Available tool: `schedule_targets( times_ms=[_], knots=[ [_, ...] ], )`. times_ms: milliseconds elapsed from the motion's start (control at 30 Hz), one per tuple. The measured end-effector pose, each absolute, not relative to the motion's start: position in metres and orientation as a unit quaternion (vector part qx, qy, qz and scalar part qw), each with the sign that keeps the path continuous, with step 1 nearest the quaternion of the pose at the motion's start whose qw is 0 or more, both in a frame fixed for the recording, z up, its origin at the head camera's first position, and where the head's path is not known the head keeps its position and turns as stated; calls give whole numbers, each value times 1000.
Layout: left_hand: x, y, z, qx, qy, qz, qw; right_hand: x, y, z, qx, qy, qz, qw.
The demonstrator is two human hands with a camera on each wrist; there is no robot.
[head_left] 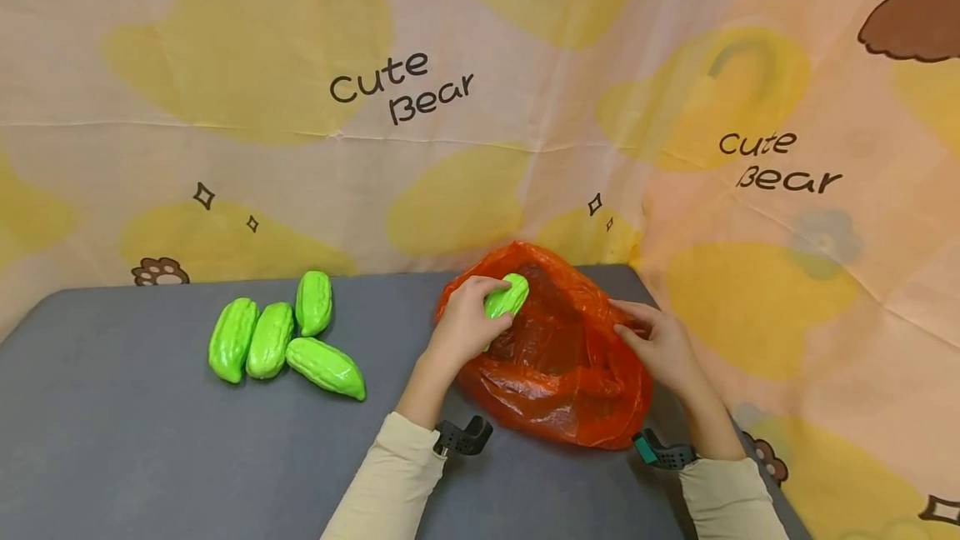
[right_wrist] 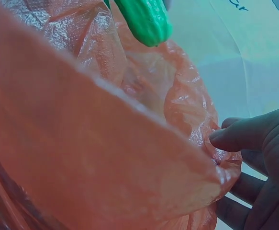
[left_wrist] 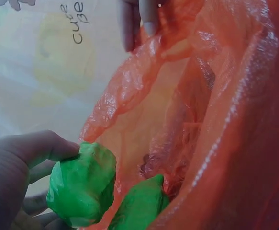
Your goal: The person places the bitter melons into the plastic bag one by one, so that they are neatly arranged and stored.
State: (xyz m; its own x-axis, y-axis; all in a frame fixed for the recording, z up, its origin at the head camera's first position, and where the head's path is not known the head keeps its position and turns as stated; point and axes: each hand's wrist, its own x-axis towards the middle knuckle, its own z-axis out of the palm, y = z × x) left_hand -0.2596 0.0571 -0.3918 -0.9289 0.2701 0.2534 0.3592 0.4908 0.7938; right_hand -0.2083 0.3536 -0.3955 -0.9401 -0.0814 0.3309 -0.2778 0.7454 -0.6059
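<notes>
Step in hand, by my reading: loading gourds into the bag, with one piece at the mouth and not yet let go. Left hand (head_left: 468, 317): thumb and fingers curled about a ridged green gourd (head_left: 510, 297), a firm-looking hold with the far end left free; the gourd sits tilted over the mouth of the red plastic bag (head_left: 517, 397). Right hand (head_left: 663, 347): thumb and fingers pinching the bag's rim on the right, the film gathered between them; the mouth is spread wide and faces upward. Left-wrist view shows a second gourd (left_wrist: 138, 207) just beside the held one, partly behind the bag's near edge; cannot tell whether it lies in the bag or is also carried by the left hand, whose lower fingers are partly hidden. Four more gourds (head_left: 271, 342) lie in a loose cluster on the grey tabletop (head_left: 142, 457), left of the bag and well apart from it; three stand roughly side by side, the fourth slants toward the bag. Next move, as judged: lower the left hand past the rim, then loosen the fingers so the gourd drops clear of the thin film, while the right hand keeps its pinch so the mouth does not sag. Risk noted: the limp wall could fold inward and catch the gourd. The cluster then appears to be the remaining work.
</notes>
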Motion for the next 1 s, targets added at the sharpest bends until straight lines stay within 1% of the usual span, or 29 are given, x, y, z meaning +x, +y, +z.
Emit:
schedule_targets(
  times_ms=[433, 833, 1000],
  knots=[
    [-260, 60, -400, -182, -865, -467, 22, -207, 353, -394, 94, -925, 342, 136],
    [-260, 64, -407, -179, -864, -470, 17, -207, 352, -392, 91, -924, 346, 134],
    [-259, 67, -408, -180, -870, -459, 25, -206, 351, -392, 90, -925, 343, 135]
  ],
)
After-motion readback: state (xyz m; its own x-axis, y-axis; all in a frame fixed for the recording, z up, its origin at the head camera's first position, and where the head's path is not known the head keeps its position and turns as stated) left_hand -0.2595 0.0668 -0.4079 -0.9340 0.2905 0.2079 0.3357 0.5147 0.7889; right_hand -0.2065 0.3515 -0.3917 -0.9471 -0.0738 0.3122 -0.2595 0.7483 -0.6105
